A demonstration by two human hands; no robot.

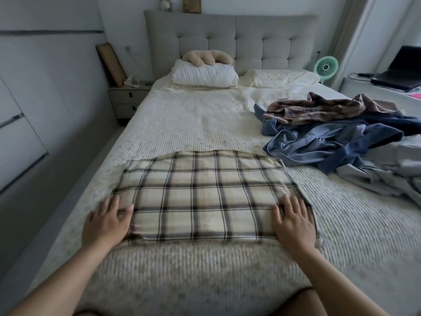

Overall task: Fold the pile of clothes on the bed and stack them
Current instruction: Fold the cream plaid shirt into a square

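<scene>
Plaid folded shirt [200,192] flat, long axis left-right | left hand [107,222], right hand [293,224] flat on near corners

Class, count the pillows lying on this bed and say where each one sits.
2. A white pillow lies left at the headboard under a plush toy; a cream pillow lies right of it. Others may be hidden.

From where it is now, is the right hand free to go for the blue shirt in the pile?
Probably yes. The right hand rests flat on the plaid cloth, holding nothing, and only bare bedspread separates it from the blue shirt.
</scene>
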